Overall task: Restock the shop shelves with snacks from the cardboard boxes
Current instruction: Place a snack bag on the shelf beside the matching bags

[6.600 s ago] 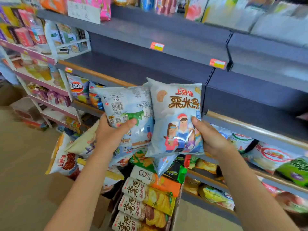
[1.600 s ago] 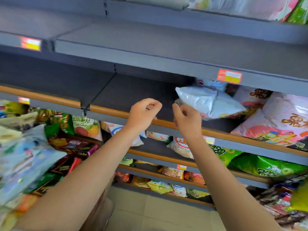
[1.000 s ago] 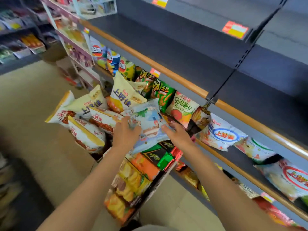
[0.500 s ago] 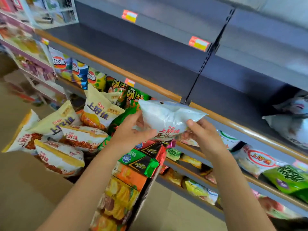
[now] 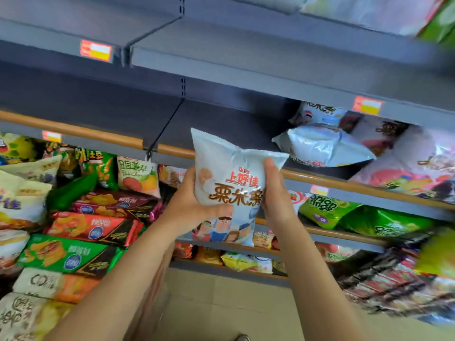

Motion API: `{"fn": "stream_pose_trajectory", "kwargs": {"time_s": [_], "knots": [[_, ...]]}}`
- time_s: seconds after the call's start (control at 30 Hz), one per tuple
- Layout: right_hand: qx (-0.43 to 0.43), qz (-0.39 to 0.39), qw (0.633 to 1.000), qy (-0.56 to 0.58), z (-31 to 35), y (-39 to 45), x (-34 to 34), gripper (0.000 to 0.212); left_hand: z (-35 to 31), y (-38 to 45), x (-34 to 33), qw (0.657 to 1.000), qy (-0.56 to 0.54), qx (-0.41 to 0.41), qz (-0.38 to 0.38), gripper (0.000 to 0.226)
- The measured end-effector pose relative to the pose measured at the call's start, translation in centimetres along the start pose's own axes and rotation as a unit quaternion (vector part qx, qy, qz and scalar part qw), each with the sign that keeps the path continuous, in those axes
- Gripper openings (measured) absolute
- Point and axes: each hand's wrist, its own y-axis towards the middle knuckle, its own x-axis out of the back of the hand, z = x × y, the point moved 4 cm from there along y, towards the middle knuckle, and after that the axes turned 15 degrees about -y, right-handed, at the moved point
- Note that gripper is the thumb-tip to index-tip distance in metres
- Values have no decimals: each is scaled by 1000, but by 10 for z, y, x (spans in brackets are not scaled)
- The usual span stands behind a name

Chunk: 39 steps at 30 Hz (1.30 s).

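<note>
Both hands up w/ one pale-blue snack bag (image 5: 229, 183), upright, print facing camera, in front of the wood-trimmed dark shelf (image 5: 221, 119); left hand (image 5: 194, 205) grips bag's lower left, thumb across the front; right hand (image 5: 273, 193) wraps its right edge, fingers curled behind; similar bag (image 5: 325, 146) lying on that shelf to the right, apart from the held one; pink bags (image 5: 406, 163) beside it; green bags (image 5: 357, 212) one shelf down; mixed snack packs (image 5: 81, 232) piled at left.

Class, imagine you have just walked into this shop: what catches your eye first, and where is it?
A pale blue snack bag held upright at centre, gripped by the left hand and right hand. Behind it runs a mostly bare dark shelf, with similar bags lying at its right end.
</note>
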Motion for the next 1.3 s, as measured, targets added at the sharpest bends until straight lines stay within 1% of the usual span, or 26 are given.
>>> {"fn": "stream_pose_trajectory", "kwargs": {"time_s": [0.03,0.07,0.13,0.17,0.2,0.23,0.3,0.4,0.47,0.5,0.57,0.6,0.67,0.7,0.8,0.83,0.87,0.93,1.0,1.07,1.1,1.13,1.23,1.3], "knots": [[-12,-20,1000,9,-4,4,19,80,1,7,-15,1000,-3,9,-4,100],[-14,-41,999,17,-6,6,39,78,2,15,-28,1000,-8,19,-7,97],[15,-83,996,11,-8,8,81,63,2,28,-57,999,-45,29,-2,85],[38,-98,994,-2,-11,10,100,50,1,34,-70,998,-58,21,-1,77],[59,-106,993,-9,-11,11,118,37,-2,41,-83,998,-61,10,-7,70],[83,-105,991,-14,-11,15,135,28,-4,48,-95,998,-59,-1,-13,67],[123,-92,988,-13,-7,24,159,25,-10,61,-119,999,-48,-19,-12,68],[150,-93,984,-28,3,41,184,32,-22,79,-147,999,-36,-35,-15,79],[163,-96,981,-48,9,55,197,43,-29,92,-158,998,-31,-48,-21,80],[169,-95,979,-55,13,63,203,44,-32,99,-162,998,-31,-51,-21,80],[182,-110,975,-62,18,79,213,46,-35,113,-168,998,-41,-37,-14,77],[182,-126,973,-64,20,87,218,51,-37,119,-171,999,-42,-24,-8,73],[182,-147,969,-72,23,102,226,67,-38,128,-175,1000,-27,2,7,63],[179,-143,970,-86,23,112,228,74,-38,131,-176,1000,-17,12,14,62],[169,-87,972,-137,24,133,230,85,-37,134,-175,999,-16,36,18,82],[171,-67,972,-143,24,140,229,85,-36,135,-173,999,-29,39,13,84],[173,-56,971,-157,24,146,228,81,-35,137,-170,998,-42,38,7,83],[165,-57,968,-179,24,160,225,79,-35,142,-167,998,-62,30,-6,77],[139,-68,973,-170,25,168,224,93,-35,150,-166,996,-89,25,-19,72],[124,-85,977,-150,27,177,223,113,-38,158,-167,994,-101,24,-28,78],[121,-89,978,-145,27,183,224,115,-39,163,-167,994,-97,25,-31,78],[118,-89,978,-145,28,185,223,110,-39,167,-167,995,-87,25,-29,75],[117,-79,983,-117,32,189,218,82,-41,175,-166,997,-65,31,-17,53],[122,-79,984,-101,33,190,215,77,-43,176,-166,997,-64,33,-10,50]]}}
